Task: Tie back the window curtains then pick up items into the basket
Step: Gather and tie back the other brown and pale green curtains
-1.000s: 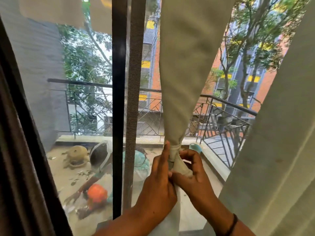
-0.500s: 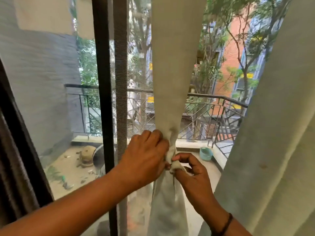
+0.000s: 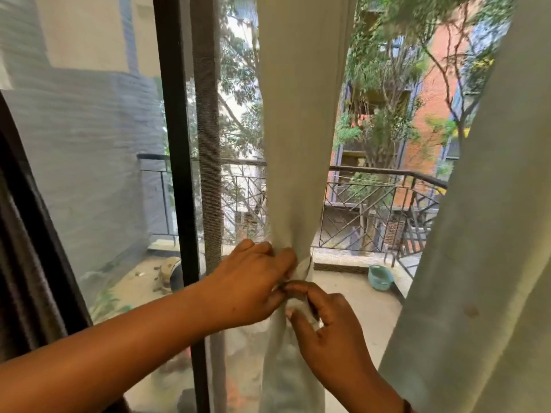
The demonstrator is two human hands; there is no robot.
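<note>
The curtain-tying step is in hand: the left hand [image 3: 250, 289] grips the gathered curtain [image 3: 298, 144] at mid-window, the right hand [image 3: 325, 326] pinches the tie [image 3: 304, 271] — next likely cinching it snug.

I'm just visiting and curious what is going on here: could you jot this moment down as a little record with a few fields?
place: at a window looking onto a balcony
middle curtain: pale, gathered into a narrow waist
left hand: grips the gathered waist
right hand: pinches the pale tie at the waist
other curtain: pale, hanging at the right
outside: metal railing, teal pot, trees
basket: not in view
</note>
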